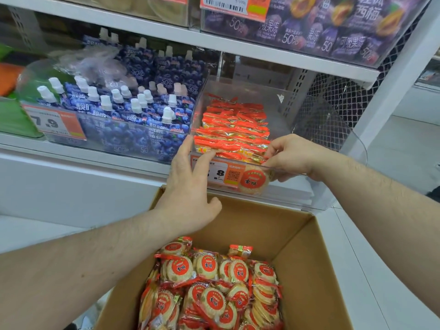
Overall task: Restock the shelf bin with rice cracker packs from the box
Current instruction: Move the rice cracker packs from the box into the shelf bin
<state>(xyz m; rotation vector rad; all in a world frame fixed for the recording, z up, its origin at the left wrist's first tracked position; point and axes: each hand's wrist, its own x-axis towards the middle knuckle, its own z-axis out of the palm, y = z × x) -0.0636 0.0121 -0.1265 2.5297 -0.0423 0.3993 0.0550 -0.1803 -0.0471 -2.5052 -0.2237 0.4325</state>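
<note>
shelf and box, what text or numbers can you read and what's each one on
"7.9": orange price tag on the blueberry pouch bin.
"50%": blueberry jelly pouches.
"50%", "可吸果冻": purple packs on the top shelf.
"8": price tag on the rice cracker bin; first digit hidden by the left hand.
"雪饼": rice cracker packs in the box.
Barcodes, QR code, small print: unreadable.

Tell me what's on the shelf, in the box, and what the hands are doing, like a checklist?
Surface: white shelf with clear bins.
Job's things: clear bin partly filled with rice cracker packs standing on edge; cardboard box below, open, with more packs inside.
Clutter: blueberry jelly pouches in the bin beside it; price tag on the bin front.
Grips: left hand open, fingers on the bin's front edge; right hand pinching packs at the front.
Cables: nothing seen.
Surroundings: purple jelly packs on the shelf above; mesh panel behind.
</note>
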